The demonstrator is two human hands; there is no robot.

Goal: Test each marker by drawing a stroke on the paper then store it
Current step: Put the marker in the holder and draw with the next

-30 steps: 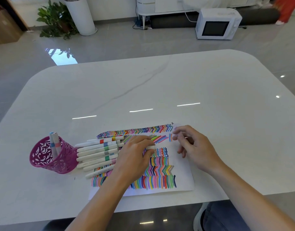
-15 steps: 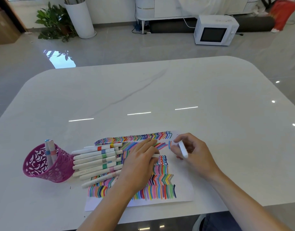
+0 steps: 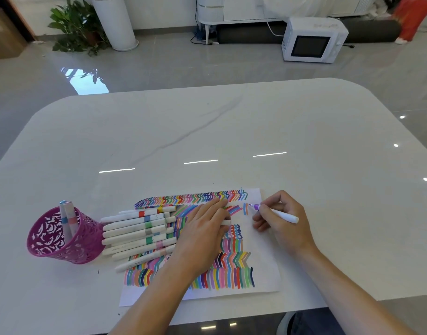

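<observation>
While the pink cup stands at the left of the table with two markers upright in it, a row of white markers lies just beside it, their far ends reaching onto the paper. Your left hand lies flat on the striped sheet, fingers nearly straight. A white cap pokes out from under its thumb side; the thumb is hidden, so you cannot tell how the cap is held. Your right hand has its fingers curled round a marker in a writing grip. It has a white barrel and a purple front end, tilted low. Its tip is at the paper's upper right, beside two short strokes; actual contact is too small to make out.
</observation>
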